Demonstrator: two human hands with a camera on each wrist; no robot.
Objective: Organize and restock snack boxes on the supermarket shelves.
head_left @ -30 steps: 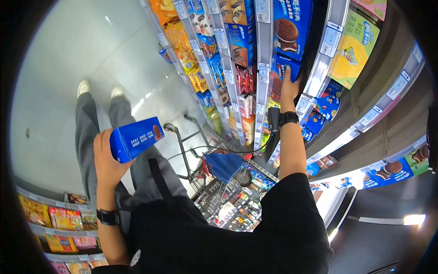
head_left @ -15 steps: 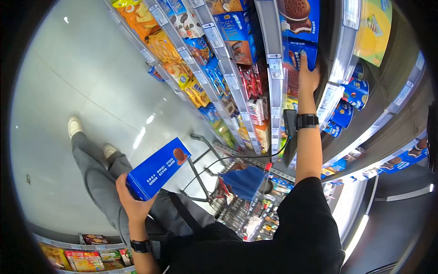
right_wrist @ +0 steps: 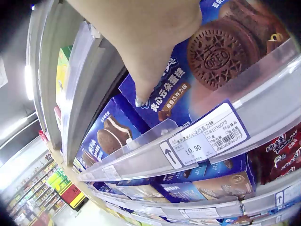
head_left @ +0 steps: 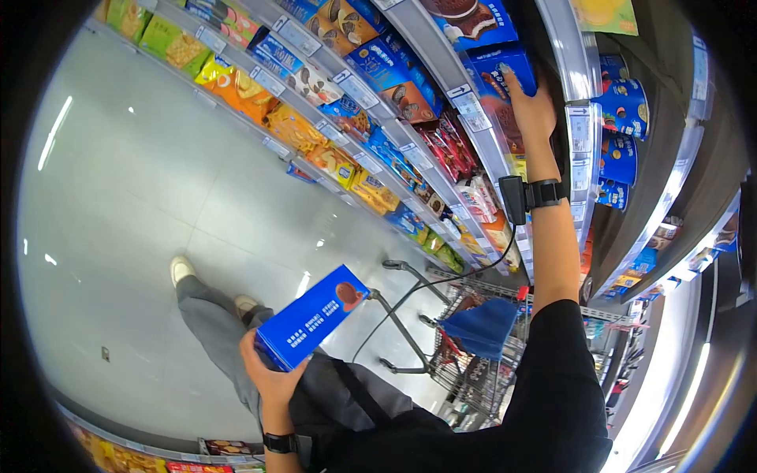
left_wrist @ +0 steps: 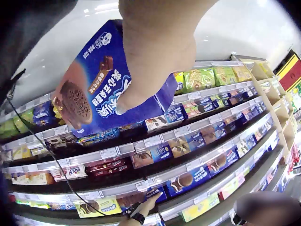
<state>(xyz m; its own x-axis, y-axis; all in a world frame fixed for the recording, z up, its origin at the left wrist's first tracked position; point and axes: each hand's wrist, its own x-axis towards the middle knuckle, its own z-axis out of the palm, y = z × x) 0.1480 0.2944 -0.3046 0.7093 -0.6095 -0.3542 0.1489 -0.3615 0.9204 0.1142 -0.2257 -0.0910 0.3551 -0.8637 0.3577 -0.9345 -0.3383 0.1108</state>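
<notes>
In the head view my left hand [head_left: 272, 378] grips one end of a blue Oreo cake box [head_left: 311, 319], out over the floor in front of the legs. The left wrist view shows that box [left_wrist: 96, 87] large, its cookie picture visible and the thumb across its front. My right hand [head_left: 534, 114] reaches into the shelf and holds a similar Oreo box [head_left: 493, 75] that stands behind the shelf rail. Up close in the right wrist view, the thumb [right_wrist: 146, 77] presses on this box [right_wrist: 218, 59]; the other fingers are hidden.
A price label [right_wrist: 202, 141] reading 10.90 sits on the shelf rail below the right-hand box. More blue biscuit boxes [right_wrist: 108, 129] stand alongside. A shopping cart [head_left: 473, 378] with a blue cloth [head_left: 481, 327] stands by the shelves. A thin cable [head_left: 441, 281] hangs from the right wrist.
The head view has swung, so shelves and cart sit differently in it. My left hand and its box appear farther right and lower. My right hand stays at the shelf box.
</notes>
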